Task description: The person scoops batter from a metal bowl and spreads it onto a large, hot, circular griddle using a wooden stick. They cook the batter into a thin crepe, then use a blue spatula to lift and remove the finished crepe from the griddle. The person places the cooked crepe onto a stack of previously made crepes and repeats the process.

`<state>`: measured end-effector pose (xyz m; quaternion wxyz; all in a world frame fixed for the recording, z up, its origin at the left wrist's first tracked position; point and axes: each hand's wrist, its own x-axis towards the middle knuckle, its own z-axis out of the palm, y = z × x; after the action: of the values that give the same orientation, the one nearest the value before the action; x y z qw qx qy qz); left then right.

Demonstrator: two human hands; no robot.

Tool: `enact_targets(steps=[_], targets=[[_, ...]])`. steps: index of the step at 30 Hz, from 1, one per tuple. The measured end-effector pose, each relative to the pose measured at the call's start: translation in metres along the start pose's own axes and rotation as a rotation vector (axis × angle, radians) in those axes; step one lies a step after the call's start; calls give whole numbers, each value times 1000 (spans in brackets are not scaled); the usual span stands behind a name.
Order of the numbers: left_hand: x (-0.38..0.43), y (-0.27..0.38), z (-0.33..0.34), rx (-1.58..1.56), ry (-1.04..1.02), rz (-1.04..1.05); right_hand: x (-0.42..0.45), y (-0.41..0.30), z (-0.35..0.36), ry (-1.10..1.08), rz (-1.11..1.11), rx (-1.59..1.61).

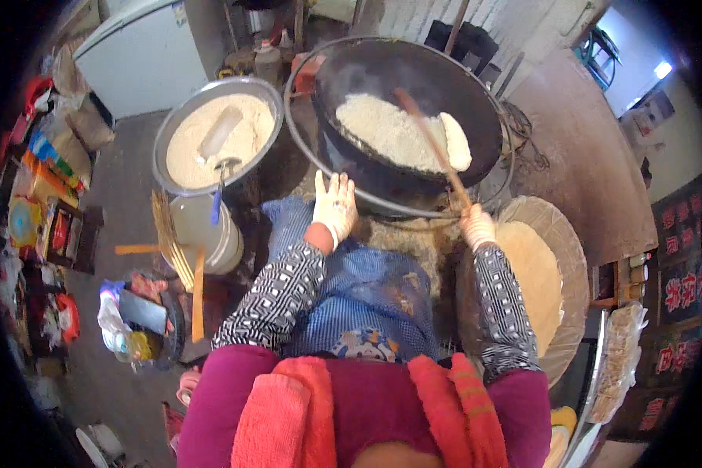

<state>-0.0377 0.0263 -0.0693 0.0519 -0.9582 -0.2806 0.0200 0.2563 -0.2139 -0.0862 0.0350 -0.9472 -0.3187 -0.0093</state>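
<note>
A large dark wok [365, 67] slopes before me, holding a pale, crumbly grain-like mass [380, 126]. Faint steam rises from it. Around the wok runs a metal hoop [301, 143]. My right hand [478, 227], in a light glove, grips a long wooden stick [430, 137] that reaches over the mass; its far end is blurred. A thicker pale lump [456, 142] lies along the mass's right side. My left hand [334, 207], also gloved, is spread flat, fingertips at the near side of the hoop. Beneath it a blue checked apron [362, 316] covers my lap.
A metal basin [161, 169] of pale meal holds a scoop [219, 133] and a blue-handled ladle [216, 202]. Below stand a white bucket [231, 245] and a straw brush [167, 225]. At right, a lined round basket [574, 281] carries tan powder [532, 275].
</note>
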Motion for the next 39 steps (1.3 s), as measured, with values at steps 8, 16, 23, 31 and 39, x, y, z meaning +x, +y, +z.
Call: enact_targets(steps=[8, 16, 23, 31, 39], targets=[[13, -25, 2, -1, -20, -76, 15, -7, -9, -21, 53, -76], [26, -50, 16, -2, 17, -145, -4, -11, -10, 22, -52, -72], [24, -56, -9, -34, -3, -172, 20, 11, -1, 118, 20, -46], [-4, 12, 13, 17, 46, 72, 29, 19, 2, 147, 16, -2], [6, -13, 19, 31, 68, 60, 27, 22, -1, 159, 38, -7]])
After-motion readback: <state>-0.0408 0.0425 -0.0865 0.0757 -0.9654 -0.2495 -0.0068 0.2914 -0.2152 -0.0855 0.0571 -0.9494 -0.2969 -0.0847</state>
